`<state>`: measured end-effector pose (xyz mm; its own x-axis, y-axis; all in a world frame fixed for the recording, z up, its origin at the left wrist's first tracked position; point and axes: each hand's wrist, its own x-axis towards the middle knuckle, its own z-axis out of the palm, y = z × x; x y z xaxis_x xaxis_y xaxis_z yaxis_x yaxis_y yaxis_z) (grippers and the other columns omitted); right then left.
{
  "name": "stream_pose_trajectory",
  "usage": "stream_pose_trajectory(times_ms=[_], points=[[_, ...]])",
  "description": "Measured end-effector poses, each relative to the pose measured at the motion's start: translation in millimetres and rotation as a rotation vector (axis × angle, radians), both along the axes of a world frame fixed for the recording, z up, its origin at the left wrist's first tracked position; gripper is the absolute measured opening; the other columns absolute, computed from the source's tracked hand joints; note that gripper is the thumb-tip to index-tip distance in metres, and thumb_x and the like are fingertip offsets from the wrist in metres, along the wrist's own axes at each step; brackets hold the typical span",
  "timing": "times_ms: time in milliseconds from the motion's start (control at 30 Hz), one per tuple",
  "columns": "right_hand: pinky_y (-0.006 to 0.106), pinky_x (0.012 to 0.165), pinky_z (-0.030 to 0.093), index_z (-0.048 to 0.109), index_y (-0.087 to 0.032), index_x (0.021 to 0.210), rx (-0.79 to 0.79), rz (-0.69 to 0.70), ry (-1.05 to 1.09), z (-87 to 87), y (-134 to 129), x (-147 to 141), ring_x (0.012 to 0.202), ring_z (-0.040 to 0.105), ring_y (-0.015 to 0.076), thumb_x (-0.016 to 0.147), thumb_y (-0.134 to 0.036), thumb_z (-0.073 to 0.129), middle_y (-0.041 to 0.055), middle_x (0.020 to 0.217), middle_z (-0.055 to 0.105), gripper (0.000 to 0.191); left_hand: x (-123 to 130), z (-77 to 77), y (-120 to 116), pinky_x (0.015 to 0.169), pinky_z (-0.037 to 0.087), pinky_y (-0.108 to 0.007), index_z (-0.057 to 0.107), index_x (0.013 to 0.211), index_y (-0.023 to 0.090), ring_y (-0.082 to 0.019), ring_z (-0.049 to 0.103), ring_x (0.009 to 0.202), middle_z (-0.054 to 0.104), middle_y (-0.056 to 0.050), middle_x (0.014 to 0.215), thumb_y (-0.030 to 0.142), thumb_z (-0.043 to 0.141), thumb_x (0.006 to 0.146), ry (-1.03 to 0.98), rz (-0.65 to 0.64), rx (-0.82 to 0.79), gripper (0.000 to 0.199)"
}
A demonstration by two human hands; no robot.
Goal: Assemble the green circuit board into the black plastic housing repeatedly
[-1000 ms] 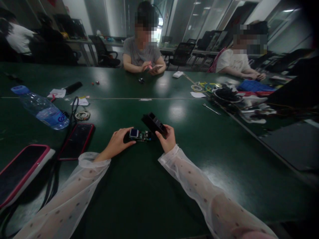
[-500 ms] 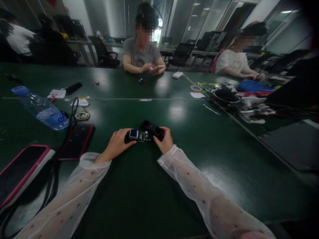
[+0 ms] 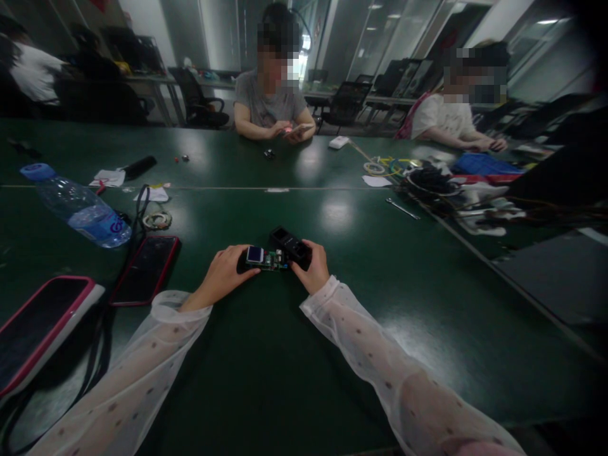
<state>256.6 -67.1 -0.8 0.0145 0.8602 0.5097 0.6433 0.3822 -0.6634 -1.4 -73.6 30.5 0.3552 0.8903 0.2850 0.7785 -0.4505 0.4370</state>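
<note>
Between my hands is a small electronic device in two parts. My left hand (image 3: 231, 263) grips the left end of a green circuit board (image 3: 273, 260) that carries a small square screen (image 3: 255, 254); a dark casing shows around that end. My right hand (image 3: 313, 263) pinches the near right end of a black plastic cover (image 3: 288, 243), which has a window-like opening at its far end. The cover lies at a slant behind the board, and the two overlap or touch near my right thumb. Its underside is hidden.
On the left are a red-edged phone (image 3: 146, 270), a larger pink-framed device (image 3: 45, 326), a water bottle (image 3: 78, 206) and a coiled bracelet-like ring (image 3: 157, 220). A wrench (image 3: 402, 209) and tangled cables (image 3: 430, 180) lie right. Across the green table (image 3: 228, 209) sit two people.
The black cover and my right hand have shifted very slightly. My left hand and the circuit board stay where they were.
</note>
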Motion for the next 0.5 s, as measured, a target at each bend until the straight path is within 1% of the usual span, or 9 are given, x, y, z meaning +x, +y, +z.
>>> stream_pose_trajectory(times_ms=[133, 300, 500], points=[[0.056, 0.094, 0.047, 0.048, -0.020, 0.126, 0.009, -0.026, -0.022, 2.5, -1.5, -0.7, 0.108, 0.050, 0.0326, 0.074, -0.024, 0.068, 0.0129, 0.113, 0.051, 0.055, -0.3, -0.6, 0.4, 0.093, 0.046, -0.048, 0.048, 0.129, 0.023, -0.030, 0.058, 0.115, 0.062, -0.010, 0.126, 0.051, 0.064, 0.086, 0.005, 0.003, 0.002, 0.054], [0.055, 0.093, 0.047, 0.048, -0.019, 0.124, 0.025, -0.024, -0.043, 5.0, -2.0, -0.6, 0.107, 0.051, 0.0326, 0.075, -0.025, 0.067, 0.0136, 0.113, 0.051, 0.053, -0.5, -0.2, 0.0, 0.093, 0.045, -0.048, 0.047, 0.130, 0.023, -0.030, 0.057, 0.115, 0.062, -0.010, 0.126, 0.050, 0.064, 0.086, 0.010, -0.002, 0.000, 0.055], [0.056, 0.093, 0.046, 0.049, -0.019, 0.122, 0.027, -0.048, -0.033, 0.8, 0.5, 0.5, 0.106, 0.053, 0.0327, 0.075, -0.027, 0.067, 0.0137, 0.112, 0.054, 0.052, 0.6, 1.0, -0.6, 0.093, 0.045, -0.048, 0.048, 0.130, 0.024, -0.030, 0.057, 0.116, 0.062, -0.009, 0.126, 0.049, 0.065, 0.086, 0.004, -0.002, 0.007, 0.053]])
